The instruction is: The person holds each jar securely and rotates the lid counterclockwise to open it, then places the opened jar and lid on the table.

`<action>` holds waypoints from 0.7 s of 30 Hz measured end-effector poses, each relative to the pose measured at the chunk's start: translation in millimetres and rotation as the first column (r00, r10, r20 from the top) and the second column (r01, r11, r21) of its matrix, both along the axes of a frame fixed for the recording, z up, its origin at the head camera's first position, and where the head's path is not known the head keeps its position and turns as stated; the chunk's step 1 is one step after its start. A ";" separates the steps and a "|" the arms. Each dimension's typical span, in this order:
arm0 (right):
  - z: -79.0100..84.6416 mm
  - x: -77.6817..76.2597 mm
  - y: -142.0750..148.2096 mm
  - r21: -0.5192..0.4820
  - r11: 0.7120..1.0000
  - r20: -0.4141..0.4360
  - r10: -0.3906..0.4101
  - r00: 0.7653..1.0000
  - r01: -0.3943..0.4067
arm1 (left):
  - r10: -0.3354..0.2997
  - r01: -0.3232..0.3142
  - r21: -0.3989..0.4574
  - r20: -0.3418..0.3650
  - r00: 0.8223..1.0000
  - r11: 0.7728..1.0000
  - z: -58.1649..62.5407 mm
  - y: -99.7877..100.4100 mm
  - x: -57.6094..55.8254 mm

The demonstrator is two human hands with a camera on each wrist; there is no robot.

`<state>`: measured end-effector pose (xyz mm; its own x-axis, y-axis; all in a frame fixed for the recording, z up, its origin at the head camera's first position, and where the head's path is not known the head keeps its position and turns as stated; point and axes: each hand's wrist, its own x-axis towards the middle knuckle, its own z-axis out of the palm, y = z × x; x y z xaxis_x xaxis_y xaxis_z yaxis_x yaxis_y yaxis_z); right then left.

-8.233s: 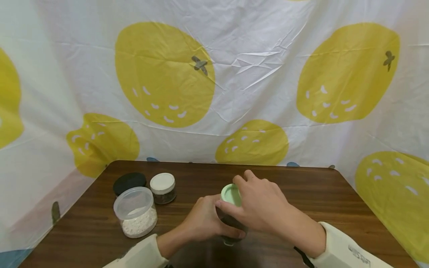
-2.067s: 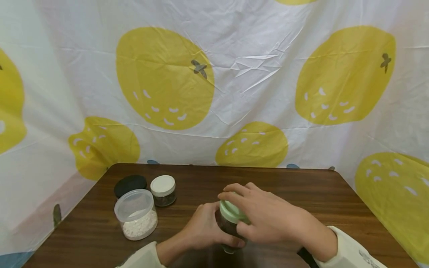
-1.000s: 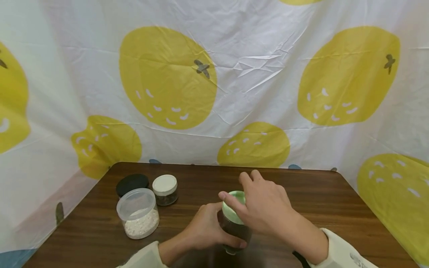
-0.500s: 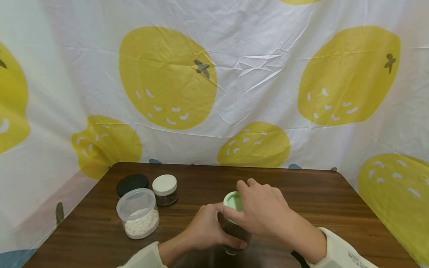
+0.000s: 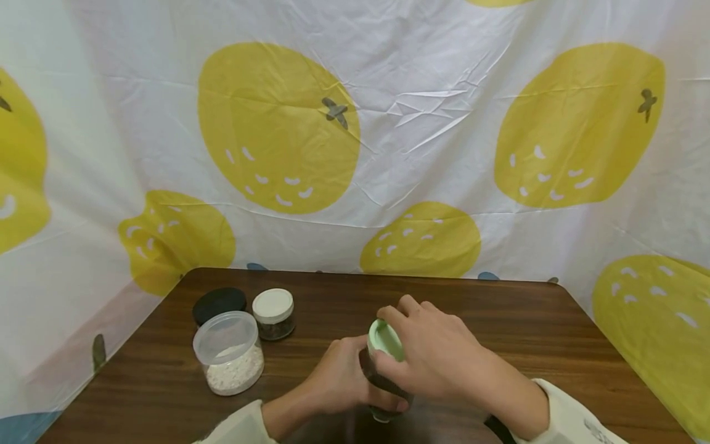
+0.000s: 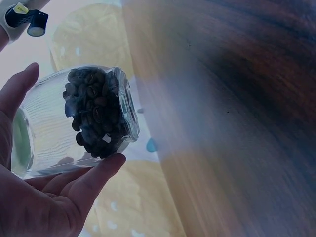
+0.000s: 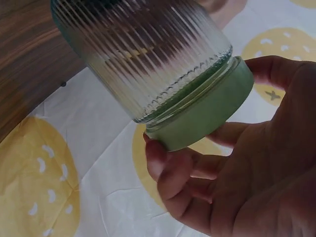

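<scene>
Fruit-print cloth [image 5: 427, 148] backs the brown table [image 5: 327, 293], where the left hand [image 5: 341, 379] curls round a ribbed glass jar [image 7: 143, 54] and the right hand [image 5: 438, 348] pinches its green lid [image 7: 205, 111]; probably slick, breakable glass, best held mid-body

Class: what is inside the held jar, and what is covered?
Inside the jar are dark beans at its base, visible in the left wrist view. Outer beans hide inner ones; in the head view, the left hand covers part of the jar.
</scene>
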<state>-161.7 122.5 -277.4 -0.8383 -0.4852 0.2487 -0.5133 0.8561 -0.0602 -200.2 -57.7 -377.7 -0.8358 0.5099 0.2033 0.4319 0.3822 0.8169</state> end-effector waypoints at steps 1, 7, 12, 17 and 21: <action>-0.3 0.4 0.5 0.003 1.000 -0.006 0.014 1.000 -0.014 | -0.001 0.001 0.002 0.007 1.000 1.000 0.0 -0.2 0.1; 0.5 4.5 3.6 0.023 0.996 -0.008 0.091 0.996 -0.091 | 0.005 -0.005 -0.001 0.010 1.000 1.000 -0.2 0.0 1.3; 4.6 7.2 6.0 0.016 0.992 0.064 0.125 0.990 -0.126 | -0.004 0.004 -0.001 0.012 1.000 1.000 0.2 0.5 3.0; 9.5 8.0 7.7 0.000 0.987 0.128 0.157 0.979 -0.158 | -0.021 0.021 0.008 0.008 1.000 1.000 0.8 0.3 3.2; 10.5 7.0 9.8 -0.001 0.978 0.129 0.208 0.970 -0.210 | -0.025 0.025 0.020 0.003 1.000 0.999 0.7 0.7 3.0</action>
